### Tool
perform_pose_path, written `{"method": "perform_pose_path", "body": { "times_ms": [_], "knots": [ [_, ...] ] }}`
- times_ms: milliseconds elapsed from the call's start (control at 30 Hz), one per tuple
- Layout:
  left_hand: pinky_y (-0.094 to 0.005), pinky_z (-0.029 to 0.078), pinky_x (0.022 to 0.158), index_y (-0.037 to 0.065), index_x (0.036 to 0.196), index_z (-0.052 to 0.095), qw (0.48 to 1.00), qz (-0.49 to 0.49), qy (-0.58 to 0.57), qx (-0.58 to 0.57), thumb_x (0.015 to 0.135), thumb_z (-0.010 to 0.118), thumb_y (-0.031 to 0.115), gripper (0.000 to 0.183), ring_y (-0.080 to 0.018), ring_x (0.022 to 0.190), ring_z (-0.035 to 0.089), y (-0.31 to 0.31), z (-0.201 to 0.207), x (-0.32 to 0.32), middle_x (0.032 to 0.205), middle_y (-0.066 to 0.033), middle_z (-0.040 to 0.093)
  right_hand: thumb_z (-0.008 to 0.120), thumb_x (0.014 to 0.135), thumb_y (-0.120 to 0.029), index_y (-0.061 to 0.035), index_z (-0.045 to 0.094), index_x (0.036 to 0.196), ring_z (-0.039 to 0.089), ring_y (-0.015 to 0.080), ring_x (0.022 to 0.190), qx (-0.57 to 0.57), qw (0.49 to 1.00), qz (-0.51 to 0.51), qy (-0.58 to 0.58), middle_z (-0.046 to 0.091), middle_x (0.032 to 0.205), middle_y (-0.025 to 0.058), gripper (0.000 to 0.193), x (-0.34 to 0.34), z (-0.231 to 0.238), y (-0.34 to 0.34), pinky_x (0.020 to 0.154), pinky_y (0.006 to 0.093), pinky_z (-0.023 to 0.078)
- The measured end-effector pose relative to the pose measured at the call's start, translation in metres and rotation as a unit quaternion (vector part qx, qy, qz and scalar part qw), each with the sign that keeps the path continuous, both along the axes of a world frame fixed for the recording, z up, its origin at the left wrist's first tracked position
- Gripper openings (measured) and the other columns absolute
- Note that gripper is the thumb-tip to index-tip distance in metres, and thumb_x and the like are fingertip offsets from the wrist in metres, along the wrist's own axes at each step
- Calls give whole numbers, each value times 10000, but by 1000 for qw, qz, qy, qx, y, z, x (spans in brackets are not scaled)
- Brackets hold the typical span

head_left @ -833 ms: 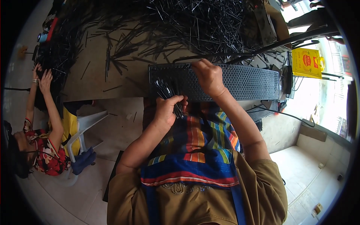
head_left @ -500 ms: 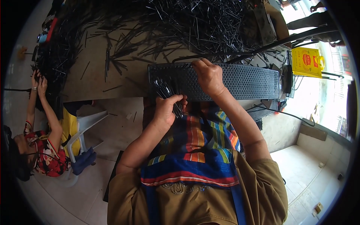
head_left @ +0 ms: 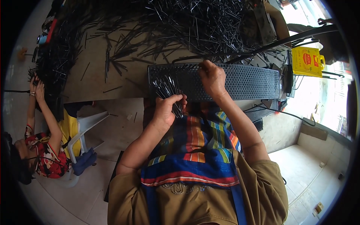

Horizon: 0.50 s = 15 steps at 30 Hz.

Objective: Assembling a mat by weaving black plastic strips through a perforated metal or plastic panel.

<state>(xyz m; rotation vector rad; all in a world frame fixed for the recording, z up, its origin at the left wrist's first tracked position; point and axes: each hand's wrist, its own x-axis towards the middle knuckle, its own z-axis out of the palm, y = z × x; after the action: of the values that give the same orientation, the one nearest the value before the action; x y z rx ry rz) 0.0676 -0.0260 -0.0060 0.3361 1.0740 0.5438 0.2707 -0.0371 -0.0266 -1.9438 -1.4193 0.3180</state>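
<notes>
Past the far edge of the perforated dark panel (head_left: 247,81) I have a big heap of thin black strips (head_left: 213,26), and a dark bar (head_left: 281,42) slants across its right side – that is what crowds me most. A yellow container (head_left: 305,60) hangs beyond the panel's right end. Off to my left, well apart, a co-worker (head_left: 47,159) has both arms up to another dark pile (head_left: 54,67), near a white chair (head_left: 88,125).

The left hand (head_left: 165,108) is closed round a bundle of strips (head_left: 167,88), which fans up over the panel's near left corner. The right hand (head_left: 213,79) is at the panel's far edge, fingers drawn narrow; I cannot tell whether they pinch a strip.

My widest room is left of the panel, where the brown tabletop (head_left: 93,78) shows between a few loose strips. Its front edge runs above a pale floor (head_left: 112,137); bright light comes in at right.
</notes>
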Motion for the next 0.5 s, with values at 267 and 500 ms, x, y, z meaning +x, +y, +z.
{"method": "perform_pose_path", "body": {
  "times_ms": [267, 500],
  "knots": [
    [-329, 539, 516, -39, 900, 669, 997, -39, -28, 66, 763, 667, -42, 137, -238, 616, 681, -6, 5, 16, 780, -146, 698, 631, 875, -5, 6, 624, 1009, 516, 67, 510, -68, 859, 28, 507, 644, 752, 36, 135, -16, 22, -26, 463, 201, 410],
    [-324, 526, 496, -70, 839, 672, 997, -38, -12, 66, 756, 668, -54, 84, -247, 611, 684, -2, 9, 23, 753, -150, 696, 623, 867, 10, -5, 582, 1067, 525, 81, 493, -65, 844, 5, 533, 637, 729, 41, 204, -5, 34, -16, 458, 212, 399]
  ]
}}
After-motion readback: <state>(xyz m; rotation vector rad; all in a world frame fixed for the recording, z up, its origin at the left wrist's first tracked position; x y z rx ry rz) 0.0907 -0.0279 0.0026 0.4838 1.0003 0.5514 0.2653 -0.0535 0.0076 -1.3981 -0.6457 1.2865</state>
